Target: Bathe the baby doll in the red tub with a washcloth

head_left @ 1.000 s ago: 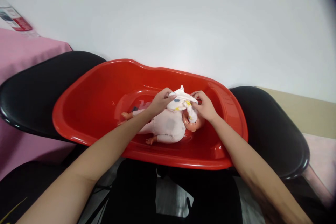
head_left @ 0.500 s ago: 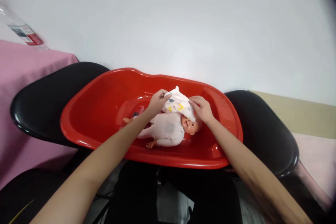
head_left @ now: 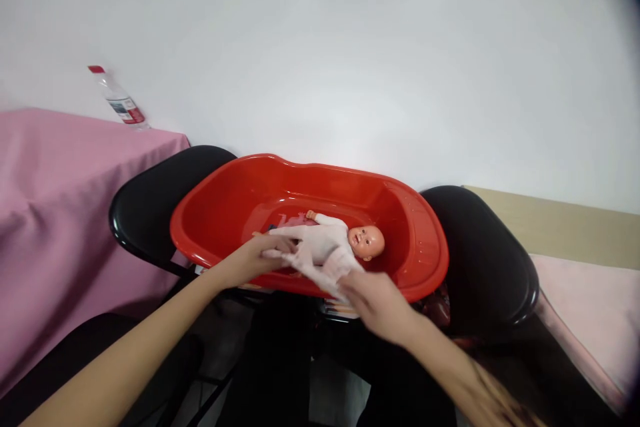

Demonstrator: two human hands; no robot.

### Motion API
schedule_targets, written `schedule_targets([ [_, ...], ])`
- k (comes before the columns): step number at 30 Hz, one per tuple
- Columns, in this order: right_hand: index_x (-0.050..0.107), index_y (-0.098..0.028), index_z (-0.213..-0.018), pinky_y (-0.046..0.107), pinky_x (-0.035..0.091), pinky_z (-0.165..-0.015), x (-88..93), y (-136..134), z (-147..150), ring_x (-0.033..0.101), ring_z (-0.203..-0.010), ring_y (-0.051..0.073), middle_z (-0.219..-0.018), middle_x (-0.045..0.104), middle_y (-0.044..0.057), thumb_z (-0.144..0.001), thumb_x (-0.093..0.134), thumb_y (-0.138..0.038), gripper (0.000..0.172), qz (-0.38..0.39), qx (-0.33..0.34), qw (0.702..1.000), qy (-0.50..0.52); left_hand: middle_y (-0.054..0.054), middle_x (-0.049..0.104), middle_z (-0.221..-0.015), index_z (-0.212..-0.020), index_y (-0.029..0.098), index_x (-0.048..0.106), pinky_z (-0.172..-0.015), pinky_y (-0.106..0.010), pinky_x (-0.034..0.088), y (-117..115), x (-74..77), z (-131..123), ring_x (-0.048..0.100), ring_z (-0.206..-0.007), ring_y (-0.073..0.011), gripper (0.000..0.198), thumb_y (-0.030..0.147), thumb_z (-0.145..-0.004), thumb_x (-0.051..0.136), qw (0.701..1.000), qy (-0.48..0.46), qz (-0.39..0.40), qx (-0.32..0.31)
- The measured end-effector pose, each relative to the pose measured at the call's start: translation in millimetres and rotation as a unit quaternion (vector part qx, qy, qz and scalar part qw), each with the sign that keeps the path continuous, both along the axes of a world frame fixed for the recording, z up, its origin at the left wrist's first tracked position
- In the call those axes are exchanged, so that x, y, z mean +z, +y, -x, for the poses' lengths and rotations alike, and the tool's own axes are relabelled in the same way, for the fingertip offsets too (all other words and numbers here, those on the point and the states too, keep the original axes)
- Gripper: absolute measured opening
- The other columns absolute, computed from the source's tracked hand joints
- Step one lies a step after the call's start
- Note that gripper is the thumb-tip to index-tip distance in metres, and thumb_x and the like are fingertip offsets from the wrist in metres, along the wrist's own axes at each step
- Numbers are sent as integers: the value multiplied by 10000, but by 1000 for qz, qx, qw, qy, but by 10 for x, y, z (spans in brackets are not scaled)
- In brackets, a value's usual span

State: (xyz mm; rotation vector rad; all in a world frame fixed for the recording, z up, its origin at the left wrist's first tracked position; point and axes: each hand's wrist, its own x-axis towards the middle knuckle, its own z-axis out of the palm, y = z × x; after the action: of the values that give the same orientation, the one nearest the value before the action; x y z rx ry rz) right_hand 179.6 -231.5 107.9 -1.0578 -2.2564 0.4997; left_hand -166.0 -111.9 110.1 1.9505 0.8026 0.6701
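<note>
- Compared with the earlier frame, the pale cloth (head_left: 343,265) is lower, away from the head of the doll (head_left: 324,239).
- It stretches between the left hand (head_left: 257,257) and the right hand (head_left: 379,305), both clamped on it.
- The doll lies inside the red tub (head_left: 225,213).

2 hands (head_left: 267,255), 1 cloth (head_left: 313,268), 1 doll (head_left: 367,241), 1 red tub (head_left: 429,240), 1 bottle (head_left: 123,105)

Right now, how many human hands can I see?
2: the left hand holds one end of the blurred pale cloth; the right hand holds its other end, by the red tub's near rim. No others show.
</note>
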Motion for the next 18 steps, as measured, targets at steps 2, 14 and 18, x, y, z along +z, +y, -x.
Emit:
schedule_targets([
  [2, 797, -245, -1089, 401, 534, -675, -183, -286, 224, 738, -751, 260, -911, 824, 69, -1194, 545, -221, 275, -30, 58, 997, -51, -110, 867, -1155, -1010, 229, 815, -1127, -416, 619, -262, -75, 301, 804, -1195, -305, 241, 452, -1097, 779, 997, 38, -8, -74],
  [14, 857, -258, -1255, 344, 627, -870, -281, -65, 281, 797, -979, 220, -1163, 867, 68, -1217, 705, -434, 236, 98, 72, 989, 81, -88, 851, -1343, -1273, 251, 878, -1212, -438, 558, -329, -94, 301, 775, -1299, -300, 256, 186, -1129, 677, 961, 215, -168, -42],
  [18, 865, -269, -1166, 418, 644, -1083, -186, 377, -56, 809, -1176, 275, -1251, 872, 88, -1137, 773, -549, 296, 163, -130, 937, 280, -117, 793, -1565, -1532, 249, 814, -1285, -482, 549, -268, -191, -94, 733, -1451, -371, 592, 188, -956, 932, 956, 229, -138, -121],
])
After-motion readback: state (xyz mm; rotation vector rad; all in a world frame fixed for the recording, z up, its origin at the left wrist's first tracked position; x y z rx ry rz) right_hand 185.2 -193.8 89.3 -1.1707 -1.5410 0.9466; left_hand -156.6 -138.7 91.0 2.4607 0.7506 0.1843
